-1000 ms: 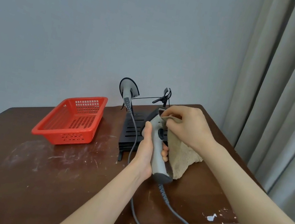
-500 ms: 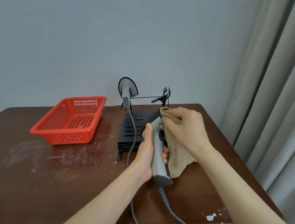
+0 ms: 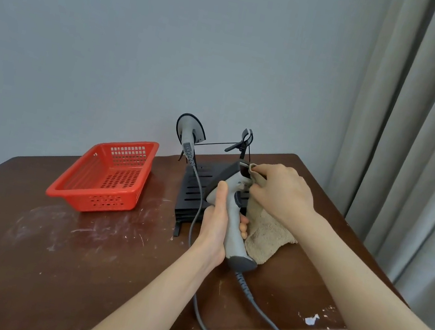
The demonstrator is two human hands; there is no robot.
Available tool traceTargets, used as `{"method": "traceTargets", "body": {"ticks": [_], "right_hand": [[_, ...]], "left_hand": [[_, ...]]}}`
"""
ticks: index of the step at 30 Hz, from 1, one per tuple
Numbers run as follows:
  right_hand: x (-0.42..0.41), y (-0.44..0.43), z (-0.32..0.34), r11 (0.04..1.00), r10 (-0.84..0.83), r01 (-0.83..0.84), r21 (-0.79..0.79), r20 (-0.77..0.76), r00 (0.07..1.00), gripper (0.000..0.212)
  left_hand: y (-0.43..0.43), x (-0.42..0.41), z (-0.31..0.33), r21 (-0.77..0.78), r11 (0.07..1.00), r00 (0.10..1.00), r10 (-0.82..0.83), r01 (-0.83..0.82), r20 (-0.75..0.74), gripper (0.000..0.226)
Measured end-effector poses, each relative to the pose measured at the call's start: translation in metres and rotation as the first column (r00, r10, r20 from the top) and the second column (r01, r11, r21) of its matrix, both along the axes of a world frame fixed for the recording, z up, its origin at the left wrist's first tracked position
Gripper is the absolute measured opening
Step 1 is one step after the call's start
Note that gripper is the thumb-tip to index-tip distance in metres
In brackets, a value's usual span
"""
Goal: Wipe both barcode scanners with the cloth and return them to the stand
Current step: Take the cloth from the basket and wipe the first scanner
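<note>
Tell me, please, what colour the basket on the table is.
The basket is red, shown best in the head view.

L grip (image 3: 215, 222) curls round scanner (image 3: 231, 235) handle, thumb up along it; R grip (image 3: 283, 194) pinches cloth (image 3: 265, 231) at scanner head. Forearms bare, extended fwd.

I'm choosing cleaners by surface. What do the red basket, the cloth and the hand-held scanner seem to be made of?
The red basket looks like moulded plastic, slightly glossy: uniform colour, regular slots. The cloth seems terry-type fabric, matte: nubbly pile, soft drape. The held scanner is probably hard plastic, smooth satin grey, with a darker base cap.
</note>
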State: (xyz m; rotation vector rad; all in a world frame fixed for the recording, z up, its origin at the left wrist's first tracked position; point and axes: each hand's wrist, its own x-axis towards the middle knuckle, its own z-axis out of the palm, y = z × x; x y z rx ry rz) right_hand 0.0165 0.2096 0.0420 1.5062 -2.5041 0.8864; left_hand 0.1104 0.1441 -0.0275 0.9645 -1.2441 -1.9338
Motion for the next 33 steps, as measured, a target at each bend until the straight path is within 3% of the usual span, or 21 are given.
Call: {"method": "traceTargets", "body": {"ticks": [3,6,12,15,17,20,24,26,29,33], "right_hand": [[-0.007,-0.004,0.007,0.999,0.029,-0.025,-0.024,0.198,0.980,0.012],[-0.011,-0.003,0.011,0.998,0.057,-0.046,-0.043,0.336,0.940,0.012],[-0.011,0.003,0.017,0.995,0.092,-0.105,0.001,0.463,0.881,0.016],[-0.017,0.005,0.016,0.992,0.107,-0.128,0.008,0.502,0.858,0.007],[-0.027,0.008,0.011,0.996,0.073,-0.084,0.001,0.488,0.870,0.007],[-0.041,0.015,-0.001,0.993,-0.110,0.090,0.081,0.289,0.951,0.012],[-0.043,0.017,0.000,0.991,-0.022,0.086,-0.103,0.506,0.862,0.024],[-0.042,0.015,0.005,0.975,-0.018,0.117,-0.187,0.462,0.887,0.023],[-0.029,0.012,0.005,0.966,0.061,0.036,-0.255,0.362,0.930,0.017],[-0.019,0.009,-0.004,0.975,0.133,-0.094,-0.204,0.186,0.973,0.019]], "left_hand": [[0.001,-0.001,0.000,-0.032,0.999,0.999,0.032,-0.031,0.023,0.069],[0.003,-0.001,-0.002,-0.064,0.997,0.999,0.043,-0.041,0.032,0.068],[0.003,0.000,-0.004,-0.078,0.995,0.998,0.060,-0.058,0.020,0.070],[0.005,0.002,-0.001,-0.042,0.998,0.999,0.037,-0.037,0.005,0.066],[0.005,0.003,0.003,-0.005,1.000,0.999,0.018,-0.019,-0.037,0.065],[0.003,0.006,0.006,0.035,0.999,0.996,0.007,-0.004,-0.092,0.064],[0.003,0.006,0.004,0.064,0.998,0.994,-0.020,0.027,-0.105,0.064],[0.004,0.006,0.004,0.064,0.997,0.993,-0.034,0.041,-0.110,0.065],[0.003,0.005,0.005,0.057,0.997,0.992,-0.044,0.051,-0.121,0.065],[0.003,0.003,0.004,0.045,0.998,0.995,-0.050,0.054,-0.092,0.067]]}}
